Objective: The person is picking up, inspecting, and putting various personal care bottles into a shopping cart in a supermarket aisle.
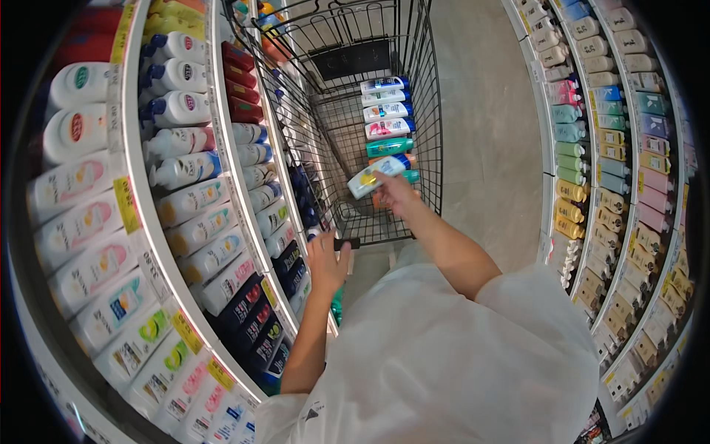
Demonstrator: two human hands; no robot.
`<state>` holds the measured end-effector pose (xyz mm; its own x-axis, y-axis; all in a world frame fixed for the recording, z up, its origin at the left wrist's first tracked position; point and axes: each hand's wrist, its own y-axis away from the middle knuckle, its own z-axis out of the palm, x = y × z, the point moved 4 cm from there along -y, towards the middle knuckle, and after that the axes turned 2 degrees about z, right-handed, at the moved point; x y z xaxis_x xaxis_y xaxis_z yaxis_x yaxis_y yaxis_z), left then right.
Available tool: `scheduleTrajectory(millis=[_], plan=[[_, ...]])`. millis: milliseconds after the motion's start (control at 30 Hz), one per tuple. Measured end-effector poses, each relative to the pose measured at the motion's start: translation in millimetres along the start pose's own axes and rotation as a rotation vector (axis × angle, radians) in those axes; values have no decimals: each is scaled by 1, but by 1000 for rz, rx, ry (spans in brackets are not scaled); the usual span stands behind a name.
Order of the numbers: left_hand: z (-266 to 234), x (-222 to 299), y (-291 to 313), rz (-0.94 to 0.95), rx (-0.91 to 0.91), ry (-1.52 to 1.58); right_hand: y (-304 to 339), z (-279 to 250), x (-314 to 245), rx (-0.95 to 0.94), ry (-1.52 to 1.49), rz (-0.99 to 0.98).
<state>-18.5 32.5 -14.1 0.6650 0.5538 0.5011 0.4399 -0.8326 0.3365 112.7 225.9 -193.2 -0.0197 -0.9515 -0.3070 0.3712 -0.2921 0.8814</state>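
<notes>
My right hand (397, 194) is closed around a white bottle with a blue cap (376, 176), tilted over the shopping cart (438, 140). Below and beyond it, several bottles lie on their sides in a row in the cart, among them a green bottle (390, 146) and a white bottle with a pink label (387, 129). An orange item and another green one are partly covered by the held bottle and my hand. My left hand (327, 260) is at the left end of the cart's black handle (349, 243), its fingers stretched out and nothing held in them.
Close on the left stand shelves (155, 244) full of white and dark bottles, with yellow price tags (127, 206). Grey floor (484, 140) runs to the right of the cart. Another curved shelf row (551, 192) of bottles and tubes lines the far right.
</notes>
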Motion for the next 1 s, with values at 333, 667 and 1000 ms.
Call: scheduleTrajectory(millis=[333,667,1000], plan=[[35,-28,40,-118,-116,130,-155,-52,-17,319,-171,9],[50,-30,57,-161,-188,208,-180,-65,-32,317,-208,-26],[-85,3,67,-134,250,212,-88,32,67,-189,929,-227]])
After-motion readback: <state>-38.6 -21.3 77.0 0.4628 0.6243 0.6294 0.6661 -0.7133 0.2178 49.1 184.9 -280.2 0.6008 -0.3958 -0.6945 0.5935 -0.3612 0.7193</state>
